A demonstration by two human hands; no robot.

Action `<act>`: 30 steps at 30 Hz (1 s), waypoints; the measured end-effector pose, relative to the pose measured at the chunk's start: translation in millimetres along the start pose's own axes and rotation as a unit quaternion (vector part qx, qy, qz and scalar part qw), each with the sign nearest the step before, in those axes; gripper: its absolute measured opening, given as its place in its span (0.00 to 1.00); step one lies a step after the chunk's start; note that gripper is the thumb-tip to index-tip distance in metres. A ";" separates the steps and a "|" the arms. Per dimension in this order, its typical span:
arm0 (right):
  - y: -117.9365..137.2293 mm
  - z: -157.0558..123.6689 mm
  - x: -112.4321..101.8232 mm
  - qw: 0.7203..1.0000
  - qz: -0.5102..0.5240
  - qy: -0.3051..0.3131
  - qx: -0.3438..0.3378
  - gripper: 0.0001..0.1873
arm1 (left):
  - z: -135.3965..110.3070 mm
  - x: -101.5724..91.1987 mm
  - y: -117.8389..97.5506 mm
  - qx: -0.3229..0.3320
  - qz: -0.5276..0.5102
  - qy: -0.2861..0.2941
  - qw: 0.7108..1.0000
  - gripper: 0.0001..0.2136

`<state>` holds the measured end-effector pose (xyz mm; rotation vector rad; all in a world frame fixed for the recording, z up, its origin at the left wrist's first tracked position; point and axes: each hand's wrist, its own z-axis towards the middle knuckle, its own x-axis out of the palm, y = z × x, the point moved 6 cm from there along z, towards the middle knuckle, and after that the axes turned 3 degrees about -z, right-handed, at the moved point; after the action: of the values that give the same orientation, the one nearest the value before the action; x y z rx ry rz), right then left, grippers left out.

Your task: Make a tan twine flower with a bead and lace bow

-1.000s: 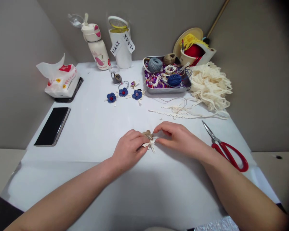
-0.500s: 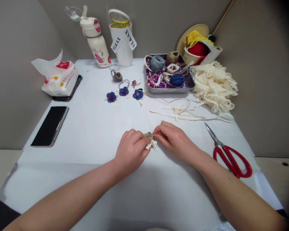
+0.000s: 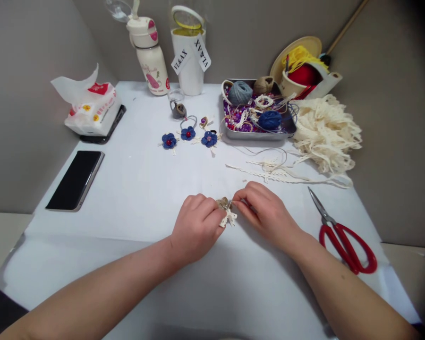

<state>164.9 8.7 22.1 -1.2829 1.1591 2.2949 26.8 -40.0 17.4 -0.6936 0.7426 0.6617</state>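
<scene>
A small tan flower ornament with cream lace ends [image 3: 227,212] lies between my two hands on the white table [image 3: 138,189]. My left hand [image 3: 197,226] is curled, its fingertips pinching the ornament's left side. My right hand [image 3: 267,213] is closed too, thumb and fingers pinching the ornament's right side. What lies under the fingers is hidden. Three blue fabric flowers [image 3: 188,134] lie in a row farther back.
Red-handled scissors [image 3: 343,233] lie to the right. Loose lace strips [image 3: 279,172] and a lace heap [image 3: 327,132] lie behind them, by a metal tray of yarn and beads [image 3: 258,113]. A phone [image 3: 76,179], tissue pack [image 3: 90,108], bottle [image 3: 150,54] and white container [image 3: 189,52] stand left and back.
My right hand has closed in on the ornament and now pinches it. The view has shifted slightly, so everything sits a little farther right and lower.
</scene>
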 end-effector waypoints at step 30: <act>-7.8 13.6 12.9 0.983 0.096 0.128 0.089 0.07 | -2.4 1.9 4.0 0.002 -0.054 -0.012 0.998 0.06</act>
<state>153.8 22.1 11.6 -1.4860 1.5982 2.1361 24.1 -38.8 13.4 -0.7159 0.6792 0.5678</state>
